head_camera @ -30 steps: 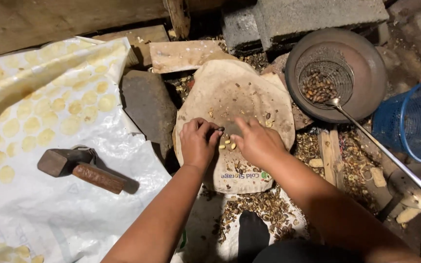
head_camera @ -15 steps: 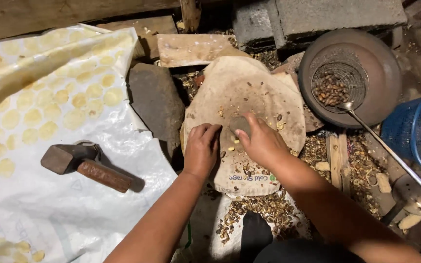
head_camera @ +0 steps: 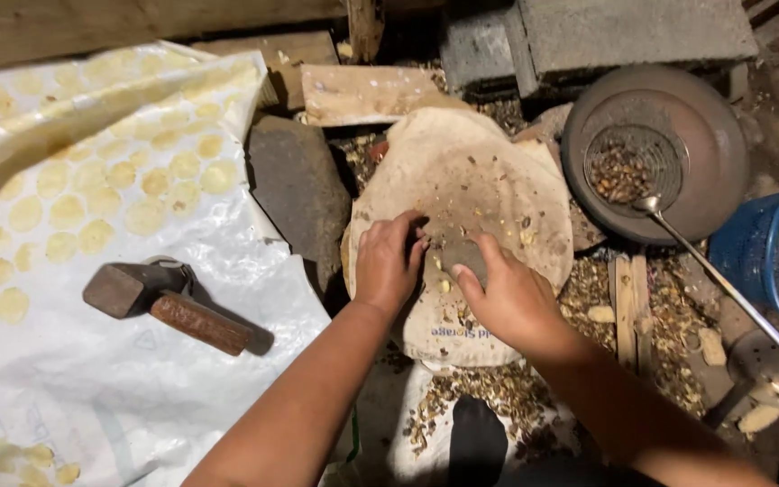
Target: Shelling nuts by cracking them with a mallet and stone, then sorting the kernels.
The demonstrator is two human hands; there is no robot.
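- Both hands have crept up the cloth pad point(head_camera: 498, 162) — left hand point(head_camera: 388, 266) curled, empty, fingertips down.
- Right hand point(head_camera: 507, 298) loosely open over a small grey stone point(head_camera: 464, 254) at the pad's centre.
- Stone looks heavy, hard — grip its sides.

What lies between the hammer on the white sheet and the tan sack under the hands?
In the head view, a dark flat stone lies between the hammer and the tan sack, beside the white sheet.
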